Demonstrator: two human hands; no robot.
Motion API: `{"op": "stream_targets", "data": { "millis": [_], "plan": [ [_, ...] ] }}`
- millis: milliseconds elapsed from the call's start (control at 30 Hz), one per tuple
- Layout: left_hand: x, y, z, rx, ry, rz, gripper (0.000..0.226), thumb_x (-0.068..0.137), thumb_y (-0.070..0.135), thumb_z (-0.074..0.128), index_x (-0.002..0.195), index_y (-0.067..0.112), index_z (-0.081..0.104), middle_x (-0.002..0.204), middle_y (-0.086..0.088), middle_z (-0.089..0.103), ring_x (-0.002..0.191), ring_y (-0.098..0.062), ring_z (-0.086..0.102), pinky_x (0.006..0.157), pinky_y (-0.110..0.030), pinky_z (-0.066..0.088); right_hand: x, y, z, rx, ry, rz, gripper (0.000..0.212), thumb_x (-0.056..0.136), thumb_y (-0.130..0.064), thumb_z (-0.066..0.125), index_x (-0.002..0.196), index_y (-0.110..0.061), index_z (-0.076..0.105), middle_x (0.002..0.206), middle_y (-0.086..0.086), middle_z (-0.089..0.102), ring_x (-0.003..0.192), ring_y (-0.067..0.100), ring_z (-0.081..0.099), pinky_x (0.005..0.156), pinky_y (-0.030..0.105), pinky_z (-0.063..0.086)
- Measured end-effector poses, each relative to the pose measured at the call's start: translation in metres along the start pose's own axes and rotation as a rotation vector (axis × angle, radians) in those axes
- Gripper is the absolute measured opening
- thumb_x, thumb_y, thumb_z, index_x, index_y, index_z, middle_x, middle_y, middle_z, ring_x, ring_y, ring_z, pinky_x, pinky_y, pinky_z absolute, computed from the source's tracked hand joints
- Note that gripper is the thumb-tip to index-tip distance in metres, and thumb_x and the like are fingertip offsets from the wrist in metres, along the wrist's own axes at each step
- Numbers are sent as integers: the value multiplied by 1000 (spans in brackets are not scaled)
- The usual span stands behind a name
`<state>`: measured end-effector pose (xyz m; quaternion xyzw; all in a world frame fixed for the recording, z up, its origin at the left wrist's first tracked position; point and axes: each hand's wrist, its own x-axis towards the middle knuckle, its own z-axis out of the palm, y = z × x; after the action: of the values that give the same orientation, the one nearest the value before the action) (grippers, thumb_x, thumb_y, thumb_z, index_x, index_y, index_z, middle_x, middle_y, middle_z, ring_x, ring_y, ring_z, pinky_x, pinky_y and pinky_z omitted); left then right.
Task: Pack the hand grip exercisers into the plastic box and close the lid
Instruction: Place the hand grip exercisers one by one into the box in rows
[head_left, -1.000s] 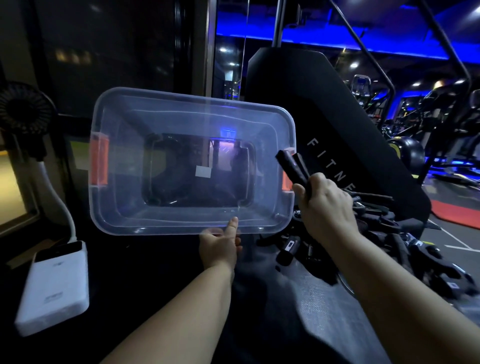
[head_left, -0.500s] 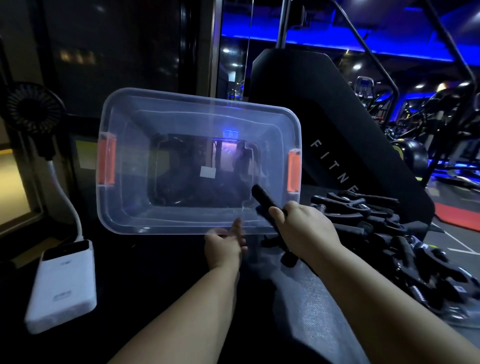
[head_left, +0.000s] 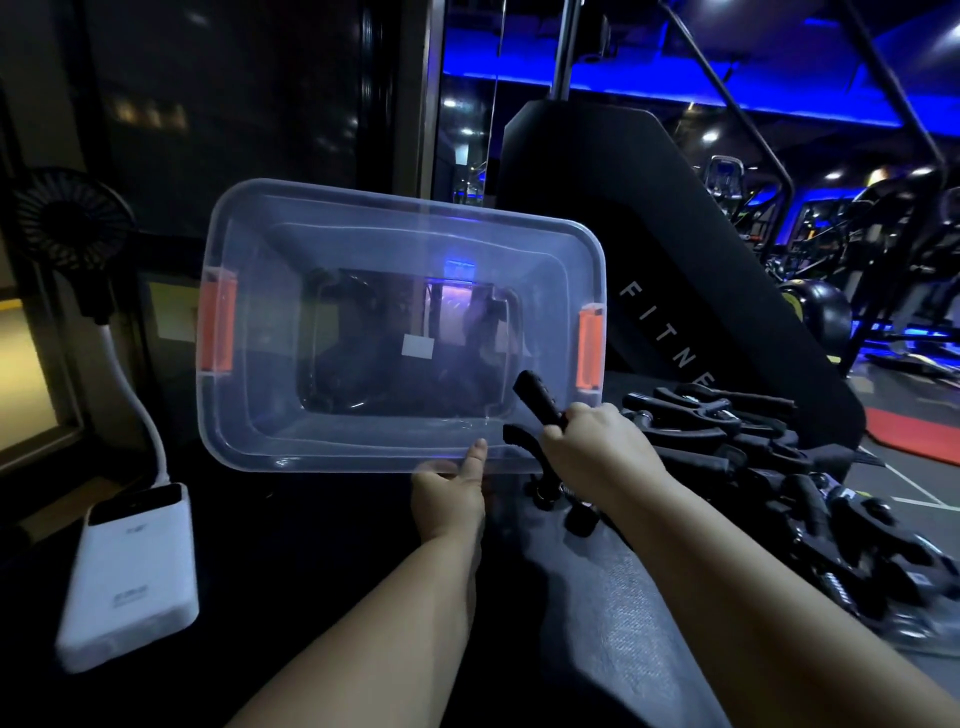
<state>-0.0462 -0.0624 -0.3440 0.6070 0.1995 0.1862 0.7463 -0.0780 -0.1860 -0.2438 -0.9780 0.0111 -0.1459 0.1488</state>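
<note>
"Hand grip exerciser (head_left: 535, 402): where was it?" asked the first.

"Clenched in the right hand (head_left: 597, 449). The fingers (head_left: 576, 415) were curled tight round its black handles. The handle ends stuck out up and to the left of the knuckles, across the lower right corner of the plastic box (head_left: 363, 452)."

"And the box itself?"

"Tilted, its open mouth facing the viewer. The left hand (head_left: 452, 493) held it by the near rim: the thumb (head_left: 477, 457) lay straight against the rim, and the other fingers passed beneath it, hidden. An orange latch (head_left: 218, 327) sat well left of that thumb and a second orange latch (head_left: 590, 348) just above the right fingers. Dark shapes showed through the clear bottom, but whether they lay inside could not be told."

"What lay beyond the hands?"

"Right of the right fingers, a pile of black exercisers (head_left: 779, 467) on the grey surface (head_left: 623, 623). Behind the pile stood a black machine (head_left: 675, 234). Far left of the left fingers lay a white power bank (head_left: 130, 571), with a small fan (head_left: 67, 228) above it."
</note>
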Motion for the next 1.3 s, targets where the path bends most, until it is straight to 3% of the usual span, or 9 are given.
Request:
{"op": "stream_targets", "data": {
  "millis": [167,300,367,533,700,900,1033,1167,1300],
  "plan": [
    [0,0,-2,10,-6,29,46,76,44,75,83,4,54,75,-12,63,67,-27,60,63,-29,46,1,-2,-7,56,-88,8,31,85,-36,48,104,-12,56,107,13,52,87,30,56,67,31,44],
    [-3,2,-2,-58,-39,-40,53,75,44,75,92,-3,55,86,-21,68,77,-36,66,74,-46,58,0,3,-13,124,119,-1,42,81,-27,59,122,-20,57,119,8,61,105,27,56,76,28,40],
    [-5,4,-1,-81,-49,-64,53,77,42,75,93,-4,55,85,-22,68,71,-33,66,73,-49,58,2,3,-15,194,164,13,45,77,-22,63,121,-23,56,115,5,62,97,23,56,73,25,38],
    [-8,11,-3,-217,-70,-117,37,90,39,60,75,6,53,54,-8,57,35,-9,54,44,-27,51,12,0,-24,223,165,10,38,75,-17,62,112,-29,59,113,1,62,96,20,58,72,24,39],
    [-10,20,-7,-384,-129,-268,42,98,47,41,85,9,53,61,-8,50,46,-15,51,47,-25,47,22,-11,-31,229,230,-10,20,81,-28,58,100,-34,59,94,1,66,76,22,64,70,30,51],
    [-6,28,-17,-386,-201,-426,29,95,31,55,77,9,54,53,-4,50,42,-12,47,46,-25,48,46,-27,-34,270,208,-52,23,87,-24,53,106,-32,63,94,3,65,83,25,61,72,30,48],
    [-2,35,-30,-318,-93,-414,24,87,22,68,73,6,56,56,-5,52,29,-7,46,38,-20,47,66,-35,-33,231,170,-77,34,89,-17,43,112,-33,62,100,6,59,89,27,57,70,27,41],
    [1,36,-44,-267,-63,-368,22,82,17,74,78,5,55,55,-7,54,39,-13,50,35,-18,44,79,-48,-28,116,179,-94,43,87,-12,35,119,-34,53,95,5,60,83,24,44,64,30,37],
    [2,35,-46,-296,-177,-365,23,84,16,71,75,7,53,48,-3,53,32,-9,47,38,-18,45,88,-58,-12,-1,172,-131,42,85,-12,36,122,-32,38,83,5,53,67,28,54,56,29,38]
  ]
}}
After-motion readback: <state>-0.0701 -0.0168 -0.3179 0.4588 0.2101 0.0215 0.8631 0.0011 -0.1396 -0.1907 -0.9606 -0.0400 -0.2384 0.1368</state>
